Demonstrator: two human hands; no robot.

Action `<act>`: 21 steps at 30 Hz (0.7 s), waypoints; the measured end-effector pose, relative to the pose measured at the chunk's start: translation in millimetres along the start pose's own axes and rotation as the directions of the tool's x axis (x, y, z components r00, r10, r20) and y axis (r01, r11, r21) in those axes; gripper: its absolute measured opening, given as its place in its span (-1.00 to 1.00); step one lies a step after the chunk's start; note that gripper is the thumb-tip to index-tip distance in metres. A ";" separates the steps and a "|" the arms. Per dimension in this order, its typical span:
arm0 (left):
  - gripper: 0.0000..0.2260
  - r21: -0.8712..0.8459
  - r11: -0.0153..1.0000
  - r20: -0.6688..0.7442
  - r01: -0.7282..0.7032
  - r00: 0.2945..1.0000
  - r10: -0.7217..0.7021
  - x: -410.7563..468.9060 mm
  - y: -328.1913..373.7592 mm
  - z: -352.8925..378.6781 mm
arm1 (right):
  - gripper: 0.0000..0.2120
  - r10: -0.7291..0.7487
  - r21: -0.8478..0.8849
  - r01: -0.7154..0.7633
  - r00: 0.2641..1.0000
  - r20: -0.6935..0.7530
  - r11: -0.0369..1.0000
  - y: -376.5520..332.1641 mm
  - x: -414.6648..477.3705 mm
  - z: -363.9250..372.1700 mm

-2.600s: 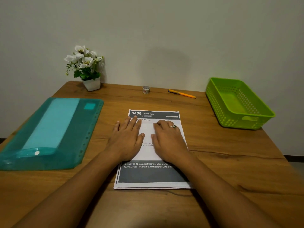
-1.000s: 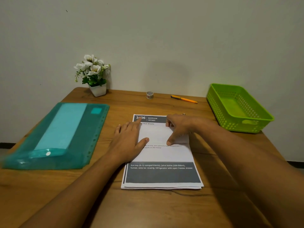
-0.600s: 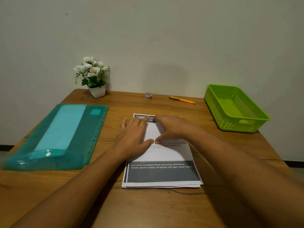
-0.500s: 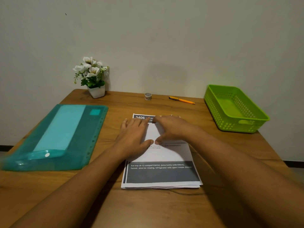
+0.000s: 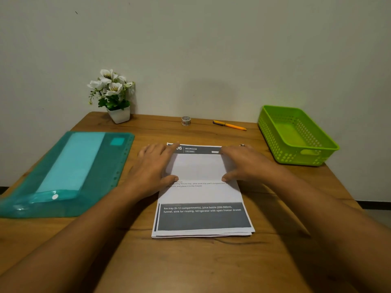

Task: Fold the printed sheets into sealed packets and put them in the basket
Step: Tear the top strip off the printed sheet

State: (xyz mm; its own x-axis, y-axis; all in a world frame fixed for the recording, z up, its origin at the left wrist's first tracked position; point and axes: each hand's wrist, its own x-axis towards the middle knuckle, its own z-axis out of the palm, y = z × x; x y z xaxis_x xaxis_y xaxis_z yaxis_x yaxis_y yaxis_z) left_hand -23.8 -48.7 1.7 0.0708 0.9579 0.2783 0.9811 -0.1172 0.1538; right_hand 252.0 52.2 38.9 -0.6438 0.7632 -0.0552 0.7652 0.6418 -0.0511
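A stack of printed sheets [image 5: 202, 216] lies in the middle of the wooden table, with a dark header at the far end and a dark text band at the near end. A blank white panel [image 5: 198, 168] covers the upper part of the top sheet. My left hand [image 5: 153, 168] rests flat on the stack's upper left edge, fingers spread. My right hand [image 5: 243, 163], with a ring on it, presses flat on the upper right edge, thumb apart from the fingers. The green plastic basket [image 5: 317, 153] stands at the right and looks bare inside.
A teal plastic folder [image 5: 69, 172] with paper inside lies at the left. At the back by the wall stand a white flower pot [image 5: 118, 115], a small tape roll [image 5: 186, 120] and an orange pen [image 5: 229, 125]. The table's right edge runs just past the basket.
My right hand slid from the middle of the sheet out to its right edge. My left hand shifted slightly left. The header between them is uncovered.
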 end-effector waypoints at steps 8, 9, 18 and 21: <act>-0.28 -0.022 0.998 -0.167 -0.062 0.984 0.057 -4.2 10.4 -11.2 | -0.69 -0.087 -0.036 0.082 0.981 -0.172 0.996 -11.9 -13.1 -6.5; -0.37 -0.015 0.997 -0.174 -0.079 0.982 0.076 -7.3 12.3 -12.6 | -0.67 -0.097 -0.033 0.093 0.980 -0.176 0.995 -13.6 -15.5 -4.9; -0.70 -0.102 0.973 -0.192 -0.206 0.964 0.184 -40.4 31.9 -12.5 | -0.49 -0.142 0.051 0.162 0.951 -0.274 0.986 -37.9 -42.3 23.9; -0.70 -0.129 0.971 -0.173 -0.203 0.968 0.180 -47.0 35.2 -7.7 | -0.48 -0.123 0.083 0.150 0.955 -0.270 0.985 -43.2 -47.7 35.8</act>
State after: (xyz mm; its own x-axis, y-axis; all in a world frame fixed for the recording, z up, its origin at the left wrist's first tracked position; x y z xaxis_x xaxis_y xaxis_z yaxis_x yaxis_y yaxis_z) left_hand 6.1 -99.9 1.3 0.2141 0.8612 0.4610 0.9147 -0.3424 0.2148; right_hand 249.5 -14.6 8.1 -0.7076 0.6705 0.2229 0.6571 0.7405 -0.1413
